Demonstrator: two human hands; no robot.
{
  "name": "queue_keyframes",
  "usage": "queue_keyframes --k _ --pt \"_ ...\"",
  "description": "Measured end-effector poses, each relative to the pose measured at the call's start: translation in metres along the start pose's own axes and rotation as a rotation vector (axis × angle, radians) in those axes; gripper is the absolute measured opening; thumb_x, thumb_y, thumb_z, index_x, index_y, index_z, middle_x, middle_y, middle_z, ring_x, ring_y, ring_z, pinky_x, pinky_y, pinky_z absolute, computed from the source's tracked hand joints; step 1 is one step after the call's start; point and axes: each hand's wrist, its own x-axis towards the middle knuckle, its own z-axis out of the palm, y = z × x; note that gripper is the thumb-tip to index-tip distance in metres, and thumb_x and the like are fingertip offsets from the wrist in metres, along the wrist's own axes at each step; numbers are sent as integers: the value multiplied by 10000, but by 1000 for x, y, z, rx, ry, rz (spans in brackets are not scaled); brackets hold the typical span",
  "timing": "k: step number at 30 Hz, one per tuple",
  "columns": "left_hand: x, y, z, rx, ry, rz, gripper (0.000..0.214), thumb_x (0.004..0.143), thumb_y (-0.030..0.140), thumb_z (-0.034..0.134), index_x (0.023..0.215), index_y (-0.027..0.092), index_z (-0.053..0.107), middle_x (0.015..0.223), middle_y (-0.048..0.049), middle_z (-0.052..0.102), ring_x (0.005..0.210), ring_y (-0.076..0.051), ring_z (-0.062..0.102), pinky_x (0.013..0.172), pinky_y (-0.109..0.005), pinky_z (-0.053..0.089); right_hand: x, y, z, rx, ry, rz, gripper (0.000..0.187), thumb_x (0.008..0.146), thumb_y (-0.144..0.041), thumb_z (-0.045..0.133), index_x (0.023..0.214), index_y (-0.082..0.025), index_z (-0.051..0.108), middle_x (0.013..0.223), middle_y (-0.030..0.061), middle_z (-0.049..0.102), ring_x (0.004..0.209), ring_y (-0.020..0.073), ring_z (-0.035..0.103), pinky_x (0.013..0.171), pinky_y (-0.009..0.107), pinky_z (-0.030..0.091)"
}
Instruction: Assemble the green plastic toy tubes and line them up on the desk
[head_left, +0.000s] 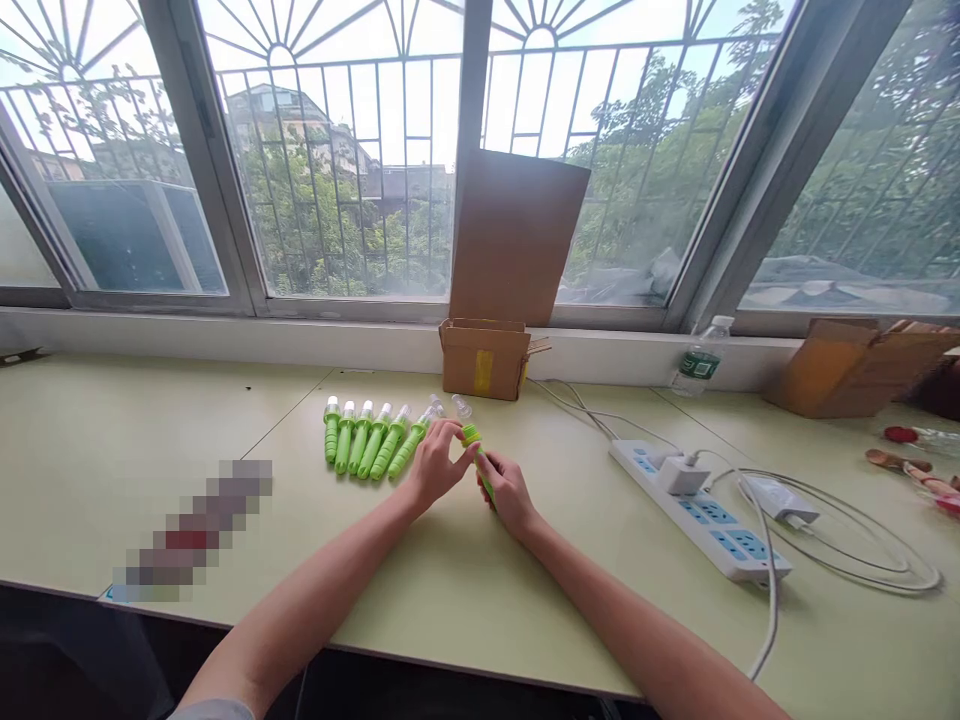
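My right hand (510, 492) is wrapped round the lower body of a bright green plastic stick (470, 435), tilted with its top end away from me. The fingertips of my left hand (433, 462) pinch the stick near its collar. Just beyond that top end lies a small clear plastic cap (462, 405). Left of my hands several similar green ribbed sticks (365, 448) lie side by side, with white or clear tips pointing away from me. Another clear piece (436, 404) shows behind my left hand, partly hidden.
A small open cardboard box (484, 362) stands against the sill, with a taller cardboard panel (517, 235) behind it. To the right are a white power strip (694, 515), looped cables (862, 577) and a water bottle (699, 360). A blurred patch (191, 535) covers something at left.
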Motion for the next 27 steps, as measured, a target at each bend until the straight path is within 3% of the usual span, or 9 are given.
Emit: queue_keyframes --k 19,27 --pt "0 1 1 -36 -8 14 178 825 345 570 836 198 471 965 -66 581 935 -195 554 770 -364 507 1 0 -7 171 -92 66 364 821 -471 493 603 -180 471 471 -23 482 328 81 391 313 215 251" --pt "0 0 1 -55 -11 19 172 836 351 559 832 198 481 937 -60 583 909 -188 562 747 -350 507 3 2 -10 134 -134 66 299 732 -466 614 774 -181 539 485 -57 480 332 70 369 326 205 264"
